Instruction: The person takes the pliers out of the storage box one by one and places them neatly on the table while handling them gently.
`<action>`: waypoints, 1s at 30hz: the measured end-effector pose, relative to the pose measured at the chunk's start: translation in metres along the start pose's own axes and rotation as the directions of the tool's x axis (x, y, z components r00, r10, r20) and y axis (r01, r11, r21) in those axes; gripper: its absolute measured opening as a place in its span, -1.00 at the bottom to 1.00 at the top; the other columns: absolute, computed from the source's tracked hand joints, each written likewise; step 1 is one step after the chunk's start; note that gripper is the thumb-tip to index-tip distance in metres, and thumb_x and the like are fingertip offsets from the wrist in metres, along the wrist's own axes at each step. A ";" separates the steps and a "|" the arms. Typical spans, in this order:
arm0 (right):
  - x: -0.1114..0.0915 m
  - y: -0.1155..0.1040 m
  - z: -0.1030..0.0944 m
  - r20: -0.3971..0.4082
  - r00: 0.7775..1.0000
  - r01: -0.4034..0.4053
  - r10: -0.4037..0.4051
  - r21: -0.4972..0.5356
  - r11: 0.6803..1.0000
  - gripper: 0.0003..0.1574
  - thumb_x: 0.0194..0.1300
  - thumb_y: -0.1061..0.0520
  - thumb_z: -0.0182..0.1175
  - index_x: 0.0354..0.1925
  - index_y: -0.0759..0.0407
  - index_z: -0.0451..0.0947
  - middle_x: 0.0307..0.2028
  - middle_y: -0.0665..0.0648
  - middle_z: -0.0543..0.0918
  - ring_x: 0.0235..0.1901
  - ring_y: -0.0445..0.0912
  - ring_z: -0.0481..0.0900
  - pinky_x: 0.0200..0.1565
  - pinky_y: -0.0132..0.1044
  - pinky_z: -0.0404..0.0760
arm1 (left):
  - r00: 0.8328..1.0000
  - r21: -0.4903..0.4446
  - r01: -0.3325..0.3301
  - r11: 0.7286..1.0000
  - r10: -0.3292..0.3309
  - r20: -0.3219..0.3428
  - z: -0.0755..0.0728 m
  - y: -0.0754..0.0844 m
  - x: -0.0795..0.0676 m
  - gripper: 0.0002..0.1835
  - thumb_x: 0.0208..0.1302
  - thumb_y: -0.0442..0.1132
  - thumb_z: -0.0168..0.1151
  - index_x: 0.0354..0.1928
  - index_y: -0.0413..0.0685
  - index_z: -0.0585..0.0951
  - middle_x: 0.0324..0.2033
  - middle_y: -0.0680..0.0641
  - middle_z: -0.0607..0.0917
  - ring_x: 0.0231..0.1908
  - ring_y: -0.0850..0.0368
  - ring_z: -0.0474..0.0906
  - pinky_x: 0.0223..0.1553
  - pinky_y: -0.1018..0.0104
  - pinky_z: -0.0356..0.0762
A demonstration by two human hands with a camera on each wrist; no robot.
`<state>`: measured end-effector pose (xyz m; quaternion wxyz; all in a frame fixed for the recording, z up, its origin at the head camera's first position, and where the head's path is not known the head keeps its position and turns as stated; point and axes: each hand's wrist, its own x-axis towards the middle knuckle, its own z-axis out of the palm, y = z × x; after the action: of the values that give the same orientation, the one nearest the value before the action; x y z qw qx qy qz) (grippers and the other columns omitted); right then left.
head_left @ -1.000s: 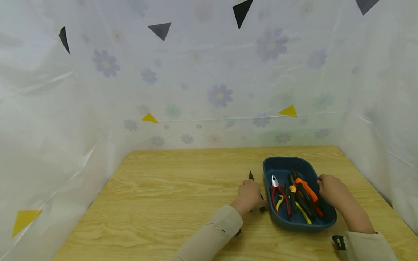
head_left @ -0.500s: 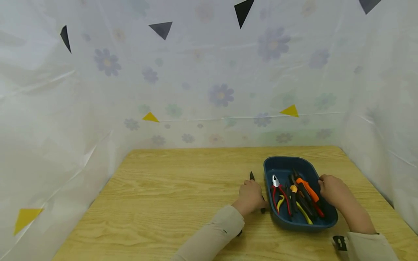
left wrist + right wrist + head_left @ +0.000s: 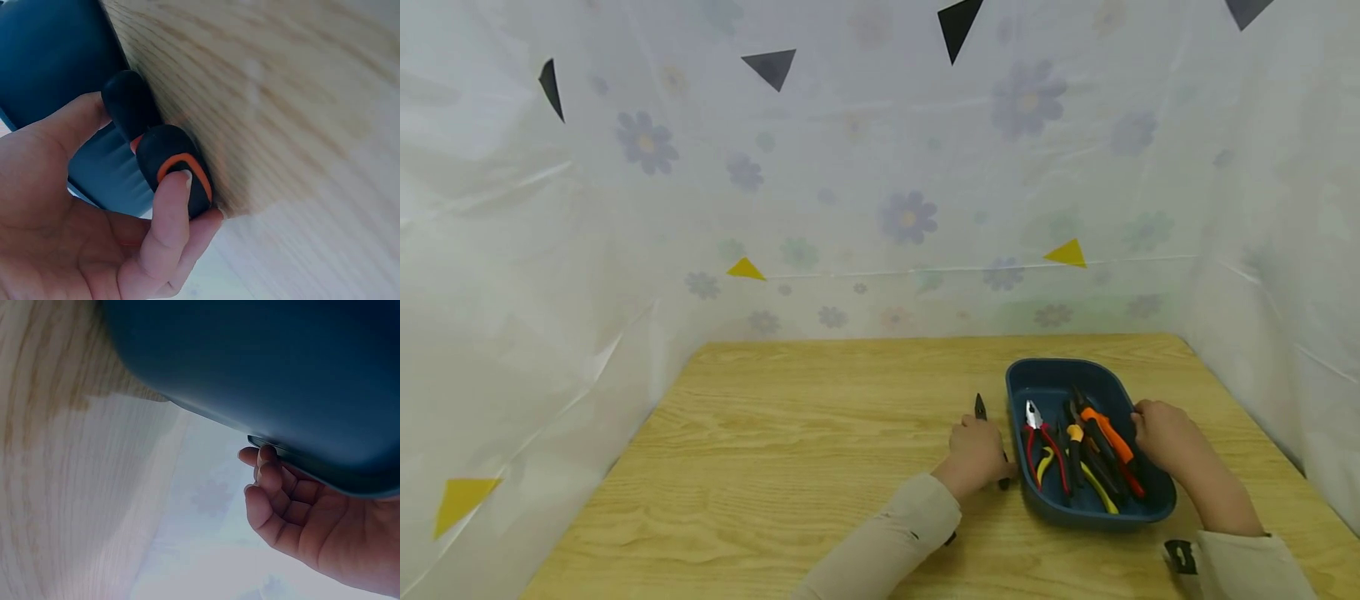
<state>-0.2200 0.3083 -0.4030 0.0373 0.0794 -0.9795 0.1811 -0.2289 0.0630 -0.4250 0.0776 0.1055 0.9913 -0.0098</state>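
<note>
My left hand point(image 3: 976, 450) grips a pair of pliers point(image 3: 175, 165) by its black handles with orange trim, thumb on one handle and fingers on the other. The dark pointed nose of the pliers sticks out beyond the hand in the head view, close over the table. Just right of it stands a dark blue plastic basin point(image 3: 1037, 510). My right hand point(image 3: 1168, 437) holds the basin's right rim with curled fingers point(image 3: 269, 478). Inside lie red-handled pliers point(image 3: 1030, 417) with a shiny nose, orange-and-black pliers point(image 3: 1108, 437) and several other hand tools.
The wooden table point(image 3: 790, 433) reaches back to a white flowered plastic curtain point(image 3: 850, 200), which also hangs along both sides. A black strap piece point(image 3: 1182, 557) shows at the right cuff.
One handle end of the pliers showed below my left hand a second ago and is now hidden there. Both hands and the basin stay nearly still.
</note>
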 end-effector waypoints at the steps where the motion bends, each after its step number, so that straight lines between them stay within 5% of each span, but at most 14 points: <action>1: 0.000 0.000 0.000 0.000 1.000 0.000 0.000 -0.001 1.000 -0.76 0.30 0.43 -0.05 -0.27 0.74 0.39 -0.44 0.45 0.54 -0.45 0.22 0.54 -0.34 0.12 0.53 | 1.000 -0.010 0.006 1.000 -0.006 0.001 0.000 0.000 -0.001 -0.25 -0.05 0.40 0.33 0.02 -0.04 0.63 -0.20 -0.07 0.58 -0.19 0.11 0.49 -0.23 0.32 0.48; 10: -0.002 0.002 0.001 0.023 1.000 -0.004 0.004 0.002 1.000 -0.75 0.31 0.43 -0.05 -0.26 0.74 0.38 -0.43 0.47 0.54 -0.44 0.24 0.54 -0.34 0.11 0.53 | 0.998 -0.051 0.059 0.997 -0.059 0.003 -0.004 0.003 -0.007 -0.42 0.16 0.29 0.24 -0.08 -0.08 0.67 -0.23 -0.08 0.56 -0.22 0.09 0.54 -0.29 0.32 0.53; 21: -0.003 0.001 0.000 0.029 1.000 -0.002 0.001 0.019 1.000 -0.73 0.32 0.42 -0.06 -0.23 0.76 0.37 -0.41 0.48 0.54 -0.45 0.21 0.55 -0.36 0.08 0.54 | 0.999 -0.128 0.031 0.991 -0.030 0.010 -0.008 0.000 -0.003 -0.54 0.23 0.18 0.23 -0.18 -0.10 0.71 -0.19 -0.10 0.59 -0.19 0.07 0.53 -0.25 0.26 0.53; 26: -0.001 -0.001 0.000 0.041 0.999 -0.003 0.002 0.020 1.000 -0.73 0.33 0.42 -0.07 -0.23 0.76 0.36 -0.41 0.48 0.54 -0.44 0.21 0.54 -0.36 0.08 0.53 | 0.999 -0.145 0.004 0.989 -0.009 -0.034 -0.014 -0.003 -0.005 -0.62 0.24 0.11 0.25 -0.24 -0.07 0.72 -0.16 -0.10 0.61 -0.17 0.06 0.54 -0.25 0.27 0.55; 30: 0.001 -0.002 0.000 0.042 0.999 -0.001 0.000 0.023 1.000 -0.73 0.33 0.42 -0.07 -0.23 0.76 0.37 -0.42 0.47 0.54 -0.45 0.20 0.55 -0.36 0.08 0.53 | 0.988 -0.099 -0.053 0.994 0.037 -0.151 -0.020 -0.004 -0.004 -0.70 0.26 0.01 0.24 -0.36 -0.08 0.71 -0.28 -0.09 0.62 -0.27 0.10 0.54 -0.32 0.32 0.53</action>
<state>-0.2204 0.3065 -0.4024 0.0156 0.0833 -0.9780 0.1906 -0.2292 0.0592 -0.4049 0.0088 0.1242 0.9909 0.0508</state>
